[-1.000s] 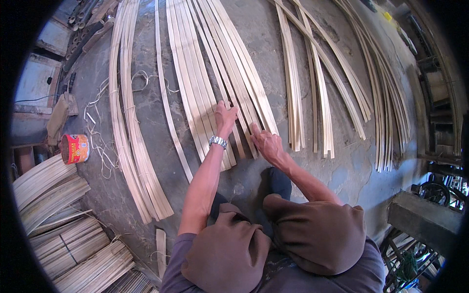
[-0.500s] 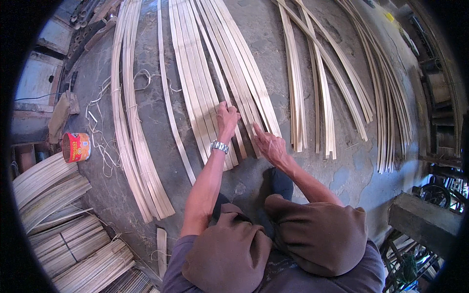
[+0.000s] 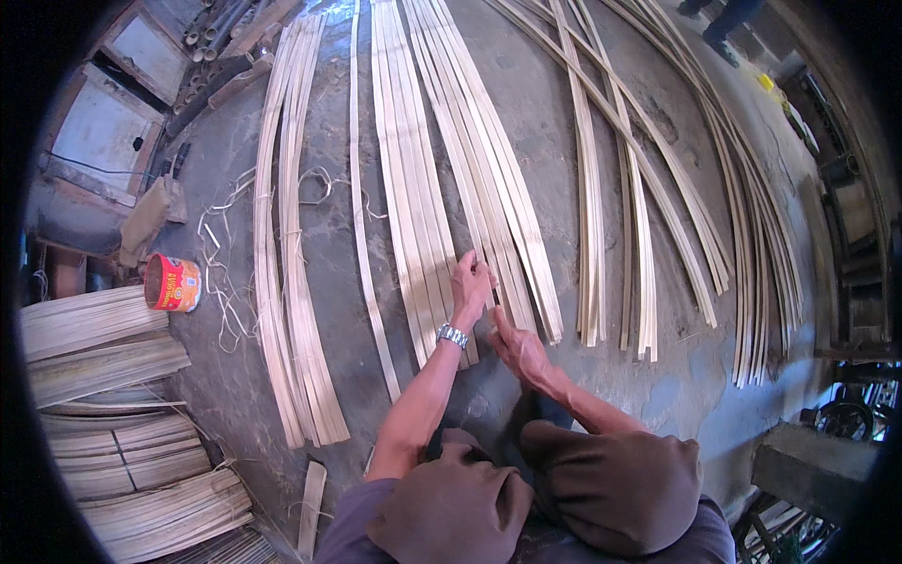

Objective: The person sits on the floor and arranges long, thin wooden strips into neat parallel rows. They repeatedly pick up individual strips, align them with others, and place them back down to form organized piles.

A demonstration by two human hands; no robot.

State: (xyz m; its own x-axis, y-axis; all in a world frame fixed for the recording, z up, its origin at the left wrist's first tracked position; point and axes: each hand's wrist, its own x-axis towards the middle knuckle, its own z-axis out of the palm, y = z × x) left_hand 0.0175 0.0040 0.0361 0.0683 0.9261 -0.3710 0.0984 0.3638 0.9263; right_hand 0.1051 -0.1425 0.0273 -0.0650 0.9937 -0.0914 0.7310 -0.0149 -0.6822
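Note:
Long, pale bamboo strips lie side by side on the floor, running away from me. My left hand (image 3: 473, 289), with a metal watch at the wrist, is closed on a strip at the left edge of the right-hand group of strips (image 3: 493, 202). Beside it, my right hand (image 3: 521, 350) has its fingers drawn together at the near ends of the same group; its fingertips are partly hidden. Left of my hands spreads another flat group of strips (image 3: 411, 197), with a narrow gap of floor between the two groups.
A single strip (image 3: 362, 235) and tied bundles (image 3: 270, 254) lie further left. A red tin (image 3: 173, 284) stands near stacked strips (image 3: 113, 367). Crossing bundles (image 3: 634, 179) lie to the right, with a concrete block (image 3: 813, 461) nearby. Another person's legs (image 3: 725, 28) show at the far right.
A loose strip that lay between the two groups now rests against the right-hand group. My left hand has come closer to my right. The view has shifted, and another person's legs have appeared.

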